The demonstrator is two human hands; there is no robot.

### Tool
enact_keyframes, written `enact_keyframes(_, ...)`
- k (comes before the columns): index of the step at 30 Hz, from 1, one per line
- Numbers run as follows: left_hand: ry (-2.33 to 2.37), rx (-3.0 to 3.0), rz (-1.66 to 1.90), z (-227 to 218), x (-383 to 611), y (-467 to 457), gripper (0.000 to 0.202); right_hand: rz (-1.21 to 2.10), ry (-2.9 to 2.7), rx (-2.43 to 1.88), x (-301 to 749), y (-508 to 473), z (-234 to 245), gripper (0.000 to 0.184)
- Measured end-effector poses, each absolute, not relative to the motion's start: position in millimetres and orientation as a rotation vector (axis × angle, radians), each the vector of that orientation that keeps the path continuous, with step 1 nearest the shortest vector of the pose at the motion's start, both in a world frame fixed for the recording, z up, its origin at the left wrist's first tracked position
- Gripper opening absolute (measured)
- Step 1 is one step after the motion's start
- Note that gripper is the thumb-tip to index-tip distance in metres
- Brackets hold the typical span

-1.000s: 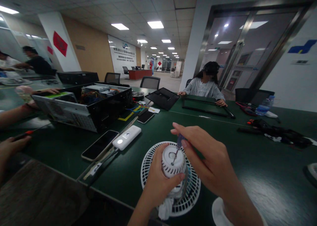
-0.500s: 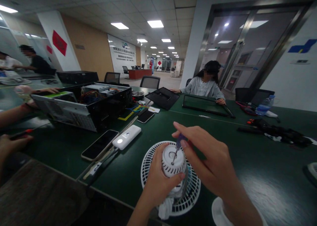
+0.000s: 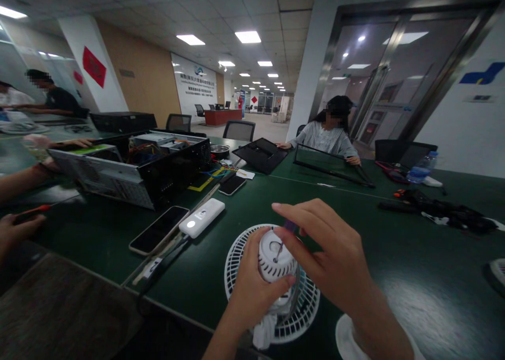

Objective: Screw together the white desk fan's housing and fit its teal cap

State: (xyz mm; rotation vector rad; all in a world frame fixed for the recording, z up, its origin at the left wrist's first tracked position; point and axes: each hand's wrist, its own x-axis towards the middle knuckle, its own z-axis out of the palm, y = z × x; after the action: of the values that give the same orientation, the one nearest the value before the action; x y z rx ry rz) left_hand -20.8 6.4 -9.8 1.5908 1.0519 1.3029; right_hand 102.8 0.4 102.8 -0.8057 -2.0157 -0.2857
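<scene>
The fingers of the left hand are wrapped round the side of a white housing, which sits between them and the right hand, over a round white grille. The right fingers hold a small screwdriver by its purple handle, between thumb and fingertips, index finger extended; the shaft slants down to a hole in the housing's top. The work looks partway: the tip appears seated, but whether a screw is going in or coming out cannot be told. The housing's top is in place, and no loose screw shows near the fingers, so at least this one fastening seems unfinished; how many others remain is hidden. Of the containers, the largest is an open computer case, well beyond and left of the left fingertips, with coloured wires and metal parts inside. Just past its far corner, ahead of the fingers, stands a metal bowl, its contents too small to make out. Far off to the right of the right fingers is a clear bottle; how full it is cannot be told.
</scene>
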Motion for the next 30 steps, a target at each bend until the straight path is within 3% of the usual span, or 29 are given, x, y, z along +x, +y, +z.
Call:
enact_keyframes(6, 1.039, 1.625, 1.289, -9.0, -23.0, 6.9, 0.069, -0.158, -2.052, -0.775, 104.6, -2.5, 105.6, 0.033)
enact_keyframes(10, 1.053, 1.632, 1.289, -11.1, -23.1, 8.3, 0.071, -0.294, -2.017, -0.777, 104.0, -2.2, 105.9, 0.018)
enact_keyframes(16, 1.035, 1.626, 1.289, -9.1, -22.6, 7.9, 0.069, -0.202, -2.051, -0.781, 107.4, -2.8, 104.9, 0.034)
enact_keyframes(22, 1.074, 1.609, 1.295, -10.2, -22.4, 7.0, 0.07, -0.343, -2.01, -0.8, 106.5, -0.9, 105.3, 0.018)
enact_keyframes(27, 1.01, 1.607, 1.296, -9.6, -22.1, 7.2, 0.069, -0.202, -2.047, -0.767, 107.5, -2.5, 106.0, 0.031)
enact_keyframes(30, 1.024, 1.605, 1.293, -9.2, -22.2, 7.5, 0.069, -0.234, -2.042, -0.755, 107.6, -2.9, 105.9, 0.025)
